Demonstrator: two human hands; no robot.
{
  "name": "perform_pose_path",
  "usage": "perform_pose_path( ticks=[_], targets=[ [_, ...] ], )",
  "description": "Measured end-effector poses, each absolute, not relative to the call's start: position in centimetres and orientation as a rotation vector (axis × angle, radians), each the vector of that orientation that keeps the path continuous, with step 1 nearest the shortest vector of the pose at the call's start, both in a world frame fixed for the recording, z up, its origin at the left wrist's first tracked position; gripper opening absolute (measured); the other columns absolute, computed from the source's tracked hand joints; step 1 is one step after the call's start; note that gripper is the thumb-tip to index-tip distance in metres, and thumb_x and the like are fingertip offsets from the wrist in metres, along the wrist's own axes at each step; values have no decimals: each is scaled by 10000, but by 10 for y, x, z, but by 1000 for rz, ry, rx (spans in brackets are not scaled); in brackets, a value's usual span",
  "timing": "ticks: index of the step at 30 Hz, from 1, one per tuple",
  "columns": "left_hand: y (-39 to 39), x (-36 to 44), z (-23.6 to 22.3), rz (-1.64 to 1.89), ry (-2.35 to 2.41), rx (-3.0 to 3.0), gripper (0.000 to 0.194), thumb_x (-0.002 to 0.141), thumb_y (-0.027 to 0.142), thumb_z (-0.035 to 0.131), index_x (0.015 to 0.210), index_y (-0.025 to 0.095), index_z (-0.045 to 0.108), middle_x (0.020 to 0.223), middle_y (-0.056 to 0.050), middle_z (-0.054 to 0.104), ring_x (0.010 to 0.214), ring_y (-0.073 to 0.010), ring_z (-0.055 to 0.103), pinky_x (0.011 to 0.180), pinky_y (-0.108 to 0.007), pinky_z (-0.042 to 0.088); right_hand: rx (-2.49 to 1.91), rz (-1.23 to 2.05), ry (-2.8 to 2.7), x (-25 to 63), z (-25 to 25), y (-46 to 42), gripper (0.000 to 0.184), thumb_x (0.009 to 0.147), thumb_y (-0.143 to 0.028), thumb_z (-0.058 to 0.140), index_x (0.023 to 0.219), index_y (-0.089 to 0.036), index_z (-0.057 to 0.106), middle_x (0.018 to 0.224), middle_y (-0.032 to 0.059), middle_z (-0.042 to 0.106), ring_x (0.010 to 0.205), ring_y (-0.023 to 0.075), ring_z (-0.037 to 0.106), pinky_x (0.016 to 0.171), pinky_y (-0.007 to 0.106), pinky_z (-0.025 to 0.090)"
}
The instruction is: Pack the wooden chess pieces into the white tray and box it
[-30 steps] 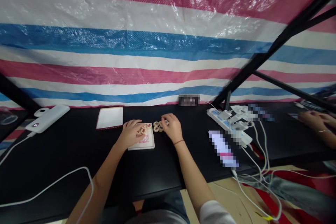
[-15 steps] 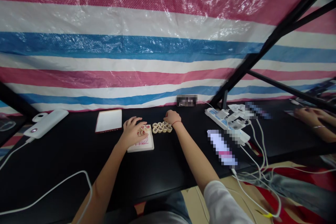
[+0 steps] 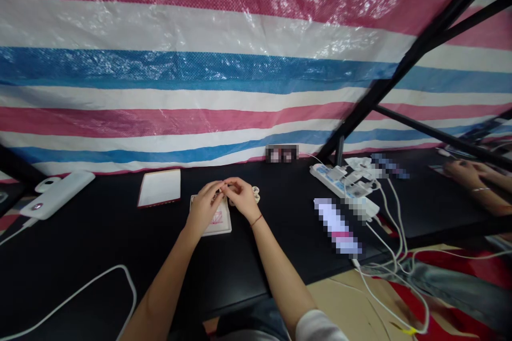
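Above the far part of a small white box (image 3: 227, 224) with a pink printed pattern, my two hands meet at the fingertips. My left hand (image 3: 203, 205) curves over the box, its thumb and fingers closed around some xiangqi pieces that show only in part. From the right, my right hand (image 3: 243, 200) reaches in with thumb and forefinger pinched together; what lies between them is hidden. Round cream xiangqi pieces (image 3: 256, 195) with dark characters lie on the table just right of the box, mostly covered by my right hand.
A white-lined box lid (image 3: 160, 187) lies to the left. Farther left sits a white device (image 3: 60, 194) with a cable. On the right are a power strip (image 3: 334, 177) with plugs and a blurred phone (image 3: 338, 226). Another person's hands (image 3: 464, 173) are at far right.
My right hand has moved left from the loose pieces to the box and meets my left hand there. My left hand's fingers have drawn in. The view has shifted slightly.
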State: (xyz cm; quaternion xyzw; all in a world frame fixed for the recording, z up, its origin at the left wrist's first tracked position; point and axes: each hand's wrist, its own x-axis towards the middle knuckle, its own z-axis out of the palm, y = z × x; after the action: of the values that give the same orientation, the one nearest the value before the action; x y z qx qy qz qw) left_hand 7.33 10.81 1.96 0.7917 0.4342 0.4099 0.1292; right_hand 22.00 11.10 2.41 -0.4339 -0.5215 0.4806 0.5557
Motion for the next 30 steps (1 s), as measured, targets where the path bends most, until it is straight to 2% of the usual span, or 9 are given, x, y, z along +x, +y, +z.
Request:
perform_pose_path(
  ticks=[11,17,20,26,30],
  targets=[
    [108,67,17,1193,1279,2246,272,916,269,502,1175,246,584,1126,-54,605,1048,-177,614,936,-317,503,-1000,1213,-1073,221,20,110,339,681,-463,743,833,-184,626,735,6,661,601,116,611,543,230,497],
    [109,61,17,1387,1347,2106,99,854,263,590,923,211,637,1000,-39,592,926,-162,631,859,-302,529,-1076,1147,-916,231,16,111,367,679,-490,736,828,-176,620,843,46,700,589,109,637,547,229,507],
    [109,59,18,1426,1346,2064,68,846,260,599,882,210,628,981,-35,604,887,-150,637,828,-291,533,-1103,1105,-878,236,15,111,355,700,-485,720,829,-170,619,858,54,704,574,105,635,530,219,496],
    [107,60,13,1238,1232,2269,61,852,265,596,863,219,633,943,-29,657,885,-153,647,825,-290,516,-1128,1083,-870,238,14,112,349,698,-478,718,825,-166,624,834,54,704,584,115,646,522,213,483],
    [107,62,13,1150,1203,2395,62,839,268,617,820,224,657,945,-29,703,894,-170,647,866,-333,484,-1141,1072,-865,240,12,113,346,694,-475,720,818,-165,625,815,53,702,583,116,640,512,211,469]
  ],
)
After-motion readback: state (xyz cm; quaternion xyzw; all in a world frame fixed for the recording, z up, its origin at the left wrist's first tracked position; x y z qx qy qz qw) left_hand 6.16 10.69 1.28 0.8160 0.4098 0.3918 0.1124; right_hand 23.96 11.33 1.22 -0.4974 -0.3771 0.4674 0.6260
